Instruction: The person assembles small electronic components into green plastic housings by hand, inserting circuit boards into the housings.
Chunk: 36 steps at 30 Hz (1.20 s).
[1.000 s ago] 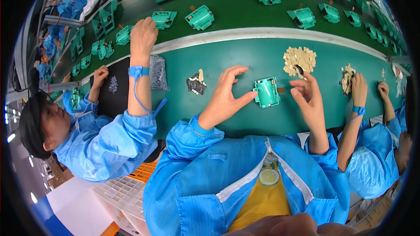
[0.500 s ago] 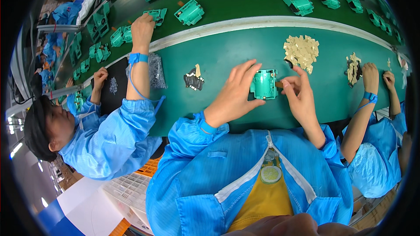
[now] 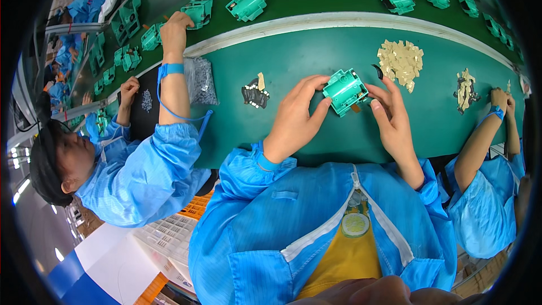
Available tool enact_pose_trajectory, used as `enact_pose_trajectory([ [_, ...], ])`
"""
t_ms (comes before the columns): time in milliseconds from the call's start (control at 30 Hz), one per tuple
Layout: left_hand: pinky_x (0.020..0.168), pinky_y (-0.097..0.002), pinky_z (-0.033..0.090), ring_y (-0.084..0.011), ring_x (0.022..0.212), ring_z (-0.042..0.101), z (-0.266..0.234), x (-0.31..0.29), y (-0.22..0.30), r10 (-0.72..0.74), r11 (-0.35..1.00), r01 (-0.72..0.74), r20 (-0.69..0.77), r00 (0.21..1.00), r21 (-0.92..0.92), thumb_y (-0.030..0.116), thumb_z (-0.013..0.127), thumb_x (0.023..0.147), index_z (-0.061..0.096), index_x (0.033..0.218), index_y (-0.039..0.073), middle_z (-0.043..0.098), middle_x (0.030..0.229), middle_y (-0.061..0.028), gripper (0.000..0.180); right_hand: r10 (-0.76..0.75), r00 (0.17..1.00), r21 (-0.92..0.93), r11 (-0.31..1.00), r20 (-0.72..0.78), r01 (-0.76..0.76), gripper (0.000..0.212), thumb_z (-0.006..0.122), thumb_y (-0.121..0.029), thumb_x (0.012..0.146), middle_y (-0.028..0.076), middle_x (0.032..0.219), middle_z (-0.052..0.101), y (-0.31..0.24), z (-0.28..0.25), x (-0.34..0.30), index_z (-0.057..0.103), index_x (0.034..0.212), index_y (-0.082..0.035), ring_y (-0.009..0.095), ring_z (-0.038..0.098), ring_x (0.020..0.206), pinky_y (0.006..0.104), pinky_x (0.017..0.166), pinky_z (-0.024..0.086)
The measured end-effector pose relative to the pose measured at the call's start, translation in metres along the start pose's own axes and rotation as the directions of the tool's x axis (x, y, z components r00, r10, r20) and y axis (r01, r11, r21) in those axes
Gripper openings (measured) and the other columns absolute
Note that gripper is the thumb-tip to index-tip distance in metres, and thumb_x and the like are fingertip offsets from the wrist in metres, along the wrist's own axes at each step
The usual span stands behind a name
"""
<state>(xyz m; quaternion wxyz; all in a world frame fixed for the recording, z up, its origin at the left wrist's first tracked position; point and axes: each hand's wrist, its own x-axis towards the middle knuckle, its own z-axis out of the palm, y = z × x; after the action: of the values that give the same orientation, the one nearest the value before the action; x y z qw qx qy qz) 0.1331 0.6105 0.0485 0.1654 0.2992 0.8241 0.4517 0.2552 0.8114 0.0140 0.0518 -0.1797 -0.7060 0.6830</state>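
A green plastic housing (image 3: 344, 91) is tilted in front of me, its rounded side showing. My left hand (image 3: 299, 116) grips its left end between thumb and fingers. At the opposite end, my right hand (image 3: 393, 121) holds the edge with thumb and a finger, its index finger raised. A small black piece (image 3: 377, 71) sits at that index fingertip. From the housing's lower edge pokes a short brown flex tab (image 3: 355, 108). A blue band (image 3: 267, 162) circles my left wrist.
Beyond my right hand lies a pile of cream paper pieces (image 3: 401, 62); left is a cluster of black pieces (image 3: 256, 95). Past the pale rail (image 3: 316, 21), a dark green belt carries several green housings (image 3: 247, 4). Co-workers' arms (image 3: 174, 87) reach in from both sides.
The housing has turned and tipped in my hands, and its brown tab now points downward. My right fingers have closed in on its edge. The belt's housings have shifted, and the left co-worker's hand moved left.
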Motion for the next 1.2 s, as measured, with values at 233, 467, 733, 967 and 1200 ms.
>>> enact_pose_trajectory([
  [233,0.093,-0.0344,0.053,-0.025,0.11,0.066,-0.017,-0.002,0.014,-0.396,0.893,0.42,0.161,0.904,-0.162,0.005,0.071,0.091,0.061,0.129,0.005,0.065,0.124,-0.0152,0.04,0.035,0.998,0.148,0.988,0.045,-0.041,0.056,0.054,-0.011,0.105,0.018,0.143,0.057,-0.005,0.003,0.007,0.031,0.155,-0.003,0.019,0.055,0.125,0.0336,0.108,0.042],
  [467,0.111,-0.0454,0.042,-0.034,0.139,0.045,-0.002,0.004,0.01,0.264,0.961,-0.276,0.343,0.902,-0.014,0.008,0.082,0.075,0.049,0.145,0.01,0.048,0.151,-0.0126,0.077,0.037,0.994,0.295,0.956,-0.106,-0.004,0.046,0.057,-0.012,0.103,0.016,0.137,0.06,-0.003,-0.008,0.003,0.043,0.145,-0.002,0.023,0.057,0.124,0.0369,0.108,0.042],
  [733,0.111,-0.0467,0.04,-0.0363,0.133,0.044,0.015,-0.003,0.011,0.212,0.954,-0.268,0.335,0.918,0.131,0.016,0.088,0.069,0.044,0.148,0.007,0.05,0.142,-0.0135,0.09,0.103,0.986,0.372,0.927,-0.129,-0.048,0.009,0.066,0.001,0.092,0.006,0.109,0.062,-0.003,-0.012,-0.024,0.059,0.093,-0.003,0.007,0.053,0.09,0.0229,0.083,0.042],
  [967,0.104,-0.0458,0.043,-0.0376,0.122,0.048,0.018,-0.017,0.017,0.083,0.925,-0.105,0.075,0.994,0.365,0.026,0.094,0.062,0.041,0.146,0.002,0.051,0.136,-0.0148,0.102,0.209,0.978,0.396,0.897,0.011,-0.197,0.014,0.066,0.007,0.091,0.001,0.096,0.059,0.005,0.004,-0.029,0.057,0.09,-0.004,0.004,0.051,0.082,0.0198,0.073,0.04],
  [1200,0.107,-0.0449,0.043,-0.0381,0.13,0.045,0.024,-0.01,0.003,0.091,0.992,-0.105,0.177,0.98,0.071,0.005,0.082,0.071,0.04,0.145,0.004,0.05,0.142,-0.0158,0.085,0.224,0.971,0.397,0.886,0.087,-0.24,0.017,0.065,0.008,0.09,0.001,0.093,0.06,0.011,0.004,-0.027,0.054,0.088,-0.004,0.004,0.053,0.082,0.02,0.072,0.041],
])
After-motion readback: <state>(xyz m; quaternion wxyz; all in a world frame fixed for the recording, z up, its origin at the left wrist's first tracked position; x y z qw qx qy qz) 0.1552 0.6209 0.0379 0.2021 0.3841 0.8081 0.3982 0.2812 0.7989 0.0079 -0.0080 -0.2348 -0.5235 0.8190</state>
